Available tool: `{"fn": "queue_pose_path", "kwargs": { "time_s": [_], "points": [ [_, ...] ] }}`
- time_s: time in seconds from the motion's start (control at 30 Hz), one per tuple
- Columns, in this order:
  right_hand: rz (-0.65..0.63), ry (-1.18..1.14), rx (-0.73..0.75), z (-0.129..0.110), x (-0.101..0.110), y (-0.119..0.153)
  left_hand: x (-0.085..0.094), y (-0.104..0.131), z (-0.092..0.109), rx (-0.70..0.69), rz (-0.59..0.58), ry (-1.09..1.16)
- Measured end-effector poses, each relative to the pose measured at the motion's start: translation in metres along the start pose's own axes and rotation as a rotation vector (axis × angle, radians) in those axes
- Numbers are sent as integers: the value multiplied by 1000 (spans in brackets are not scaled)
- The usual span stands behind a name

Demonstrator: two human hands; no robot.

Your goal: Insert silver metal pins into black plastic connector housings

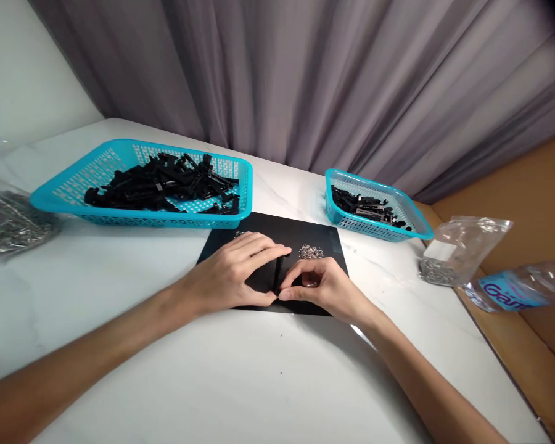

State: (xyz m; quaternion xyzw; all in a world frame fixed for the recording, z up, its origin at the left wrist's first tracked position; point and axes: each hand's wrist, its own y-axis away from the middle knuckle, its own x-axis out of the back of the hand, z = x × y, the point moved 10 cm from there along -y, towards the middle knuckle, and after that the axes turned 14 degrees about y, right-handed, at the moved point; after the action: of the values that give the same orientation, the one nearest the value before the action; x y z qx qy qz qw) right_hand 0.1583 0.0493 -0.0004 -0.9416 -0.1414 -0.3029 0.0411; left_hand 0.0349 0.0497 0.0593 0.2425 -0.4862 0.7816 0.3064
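A slim black plastic part point(279, 271) stands upright over a black mat point(268, 225). My left hand point(235, 265) is closed on it, thumb at the lower end and fingertips at the top. My right hand point(319, 283) pinches close to the part's lower end; whether a small piece sits between its fingertips is hidden. Just behind my right hand lies a small pile of shiny metal pieces point(311, 251) on the mat. A few more small metal bits point(238, 234) show behind my left hand.
Two blue baskets, a larger one point(143, 220) at left and a smaller one point(374, 231) at right, hold many black plastic parts. Clear bags of metal pieces lie at far left point(13, 222) and right point(439, 268). A plastic bottle point(513, 290) lies near the right edge.
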Motion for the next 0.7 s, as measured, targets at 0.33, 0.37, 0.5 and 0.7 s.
{"fn": "queue_pose_path", "kwargs": {
  "time_s": [0.33,0.37,0.5,0.7],
  "points": [
    [107,129,90,-24,14,9,13,0,-12,99,112,64],
    [118,139,120,-29,19,13,15,0,-15,137,126,77],
    [286,266,151,-38,45,26,19,-2,-23,228,140,132],
    [232,-31,45,-19,36,26,15,1,-36,360,157,246]
  ]
}}
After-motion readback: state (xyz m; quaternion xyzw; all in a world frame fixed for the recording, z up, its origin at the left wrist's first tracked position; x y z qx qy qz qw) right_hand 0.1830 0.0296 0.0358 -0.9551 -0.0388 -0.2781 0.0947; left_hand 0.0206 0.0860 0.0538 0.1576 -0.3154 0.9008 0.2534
